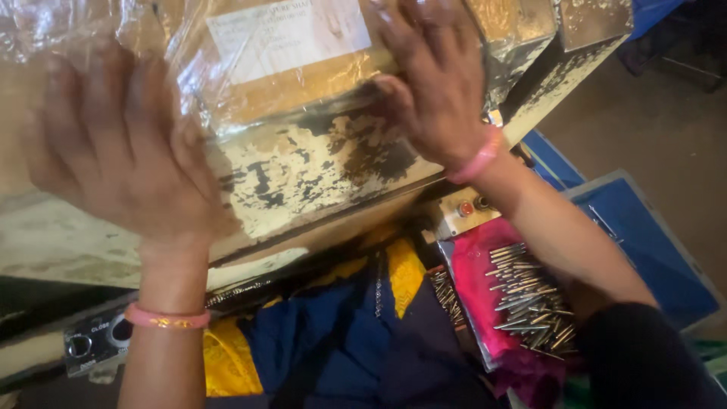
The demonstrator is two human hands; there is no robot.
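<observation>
The left hand (pixel 113 144) lay flat with fingers spread, palm down on a clear, crinkled plastic sheet (pixel 219 76) that covered the sloping top of a worn machine housing with flaking cream paint and dark patches (pixel 303 170). The hand was blurred, so its fingertips could not be made out sharply. A pink bangle with a gold band (pixel 166 318) circled its wrist.

The right hand (pixel 435 83) was likewise open and pressed flat, fingers spread toward the far side, on the same plastic sheet to the right of the left hand and well apart from it. A second pink bangle (pixel 477 160) sat at that wrist. Neither hand pinched or gripped anything; both simply bore down on the sheet.

Between the hands, under the plastic, lay a white rectangular paper label (pixel 288 34) on a yellowish-brown surface.

Nearer, below the housing's edge, a small metal panel with a red button (pixel 466 208) sat just beside the right forearm. Right of the person's blue and yellow clothing (pixel 356 333), a heap of slim silver metal pins (pixel 530 299) rested on a bright pink cloth (pixel 473 280). Farther right stood a blue tray with a pale rim (pixel 651 250). At the near left, a dark control plate with round knobs (pixel 98 344) was fixed to the machine.
</observation>
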